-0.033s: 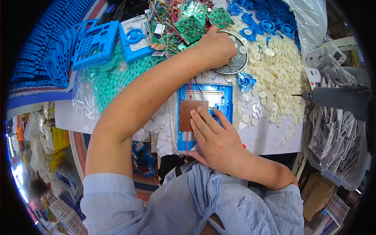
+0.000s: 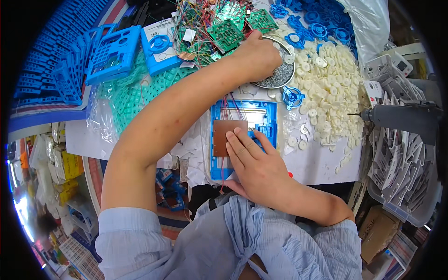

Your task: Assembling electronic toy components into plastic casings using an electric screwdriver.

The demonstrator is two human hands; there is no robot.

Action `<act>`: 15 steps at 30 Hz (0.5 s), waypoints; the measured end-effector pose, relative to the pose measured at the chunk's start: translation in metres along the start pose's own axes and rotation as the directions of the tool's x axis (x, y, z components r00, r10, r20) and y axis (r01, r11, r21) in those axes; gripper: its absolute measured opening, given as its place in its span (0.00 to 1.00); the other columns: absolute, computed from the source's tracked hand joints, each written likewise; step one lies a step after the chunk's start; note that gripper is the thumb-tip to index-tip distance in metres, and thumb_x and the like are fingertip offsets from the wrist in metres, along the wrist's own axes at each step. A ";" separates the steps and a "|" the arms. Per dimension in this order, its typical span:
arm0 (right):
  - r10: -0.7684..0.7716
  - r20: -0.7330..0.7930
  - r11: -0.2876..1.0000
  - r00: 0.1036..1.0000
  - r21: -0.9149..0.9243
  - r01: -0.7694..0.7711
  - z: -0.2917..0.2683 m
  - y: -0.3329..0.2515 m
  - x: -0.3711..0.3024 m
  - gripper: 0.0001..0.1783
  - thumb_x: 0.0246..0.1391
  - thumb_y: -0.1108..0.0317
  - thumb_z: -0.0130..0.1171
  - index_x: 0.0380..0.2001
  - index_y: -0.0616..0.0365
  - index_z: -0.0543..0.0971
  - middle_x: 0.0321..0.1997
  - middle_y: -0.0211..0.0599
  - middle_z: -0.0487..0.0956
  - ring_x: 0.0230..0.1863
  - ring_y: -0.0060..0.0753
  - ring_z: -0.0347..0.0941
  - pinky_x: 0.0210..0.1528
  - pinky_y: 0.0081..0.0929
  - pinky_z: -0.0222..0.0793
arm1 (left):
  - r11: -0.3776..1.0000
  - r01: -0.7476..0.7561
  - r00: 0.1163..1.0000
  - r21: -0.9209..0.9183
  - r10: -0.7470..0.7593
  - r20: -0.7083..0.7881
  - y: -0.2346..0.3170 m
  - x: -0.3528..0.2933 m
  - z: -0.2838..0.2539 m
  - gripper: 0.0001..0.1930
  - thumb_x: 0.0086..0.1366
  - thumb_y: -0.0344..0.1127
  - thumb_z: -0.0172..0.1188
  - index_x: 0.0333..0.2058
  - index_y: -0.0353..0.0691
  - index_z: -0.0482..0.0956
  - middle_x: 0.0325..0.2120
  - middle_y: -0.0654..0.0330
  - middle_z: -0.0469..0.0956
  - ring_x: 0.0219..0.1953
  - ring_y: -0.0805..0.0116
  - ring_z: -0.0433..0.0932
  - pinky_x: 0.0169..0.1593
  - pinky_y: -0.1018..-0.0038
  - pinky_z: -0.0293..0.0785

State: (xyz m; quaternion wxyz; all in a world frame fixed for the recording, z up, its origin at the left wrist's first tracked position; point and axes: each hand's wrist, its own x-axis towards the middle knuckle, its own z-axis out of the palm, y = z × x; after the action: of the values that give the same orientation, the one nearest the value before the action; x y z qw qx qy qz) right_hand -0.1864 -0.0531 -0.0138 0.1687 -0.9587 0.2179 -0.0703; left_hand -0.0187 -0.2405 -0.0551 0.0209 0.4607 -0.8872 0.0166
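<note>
My left hand (image 2: 259, 58) reaches across to a round metal dish (image 2: 293, 74) of small grey screws (image 2: 282, 76). Its fingers curl down over the dish's left side, and whatever is between the fingertips is hidden. Flat, with fingers stretched, my right hand (image 2: 259, 169) rests on the right edge of a brown circuit board (image 2: 228, 138). That board lies over a blue plastic casing (image 2: 216, 112), covering part of its inside. Thin red and dark wires (image 2: 232, 108) run from the board's top, and more hang below it. The right thumb is beside the casing's lower edge.
Green circuit boards (image 2: 226, 35) with tangled wires lie at the back. A heap of cream discs (image 2: 329, 88) and blue ring parts (image 2: 293, 97) are to the right. Teal pieces (image 2: 123, 102) and blue casings (image 2: 114, 53) fill the left. A dark powered screwdriver (image 2: 396, 116) juts in from the right.
</note>
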 end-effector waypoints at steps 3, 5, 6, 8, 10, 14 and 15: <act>0.009 -0.006 1.000 1.000 0.003 -0.009 0.003 0.000 -0.001 0.41 0.49 0.48 0.70 0.57 0.73 0.77 0.68 0.57 0.72 0.73 0.54 0.64 0.72 0.54 0.58 | 0.999 0.000 0.996 0.049 0.004 -0.092 0.000 0.003 0.008 0.07 0.63 0.43 0.66 0.29 0.49 0.85 0.31 0.67 0.82 0.45 0.64 0.81 0.53 0.55 0.67; 0.008 0.006 1.000 1.000 -0.008 -0.008 0.002 0.001 -0.001 0.42 0.49 0.48 0.70 0.57 0.73 0.77 0.68 0.57 0.72 0.73 0.54 0.64 0.72 0.55 0.58 | 0.998 0.023 0.982 0.066 -0.011 -0.187 0.001 0.002 0.003 0.09 0.65 0.44 0.64 0.30 0.49 0.85 0.30 0.67 0.82 0.43 0.64 0.81 0.53 0.56 0.67; 0.007 0.012 1.000 1.000 -0.015 -0.006 0.002 0.000 -0.001 0.42 0.49 0.48 0.70 0.57 0.73 0.76 0.68 0.57 0.72 0.73 0.54 0.64 0.72 0.55 0.58 | 0.997 0.024 0.980 0.078 -0.008 -0.196 0.001 0.003 0.004 0.09 0.65 0.45 0.64 0.30 0.49 0.85 0.30 0.67 0.82 0.42 0.63 0.82 0.52 0.56 0.67; 0.002 0.034 1.000 0.999 -0.009 -0.002 0.000 0.000 -0.001 0.42 0.51 0.48 0.68 0.58 0.75 0.76 0.69 0.60 0.70 0.74 0.55 0.62 0.73 0.55 0.56 | 0.994 0.027 0.976 0.104 -0.004 -0.216 0.000 0.007 0.004 0.10 0.67 0.46 0.62 0.31 0.49 0.85 0.29 0.65 0.83 0.39 0.62 0.83 0.51 0.55 0.68; 0.004 0.038 1.000 0.999 -0.010 -0.004 -0.001 -0.001 0.000 0.42 0.51 0.49 0.68 0.58 0.75 0.76 0.70 0.60 0.70 0.74 0.55 0.62 0.73 0.56 0.56 | 0.991 0.057 0.992 0.125 -0.042 -0.119 0.000 0.012 0.000 0.11 0.67 0.46 0.61 0.32 0.48 0.85 0.29 0.63 0.84 0.37 0.60 0.84 0.50 0.55 0.68; 0.018 0.024 1.000 1.000 -0.013 -0.018 -0.001 -0.003 0.000 0.43 0.47 0.49 0.71 0.58 0.74 0.76 0.69 0.57 0.70 0.73 0.55 0.64 0.72 0.55 0.58 | 0.989 0.145 0.986 -0.041 -0.148 -0.079 0.000 0.005 -0.016 0.12 0.68 0.45 0.61 0.32 0.47 0.85 0.28 0.59 0.85 0.35 0.58 0.85 0.48 0.54 0.69; 0.019 0.024 1.000 1.000 -0.010 -0.019 -0.001 -0.003 0.001 0.43 0.47 0.49 0.71 0.58 0.74 0.76 0.69 0.57 0.70 0.73 0.55 0.64 0.72 0.55 0.58 | 0.987 0.156 0.984 -0.047 -0.160 -0.083 -0.002 0.002 -0.018 0.11 0.68 0.45 0.61 0.32 0.46 0.85 0.28 0.59 0.85 0.35 0.57 0.85 0.48 0.53 0.68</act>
State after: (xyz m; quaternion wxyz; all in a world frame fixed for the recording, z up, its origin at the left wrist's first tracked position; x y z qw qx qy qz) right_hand -0.1845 -0.0507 -0.0120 0.1671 -0.9582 0.2255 -0.0562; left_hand -0.0183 -0.2423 -0.0367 0.0696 0.5279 -0.8463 0.0171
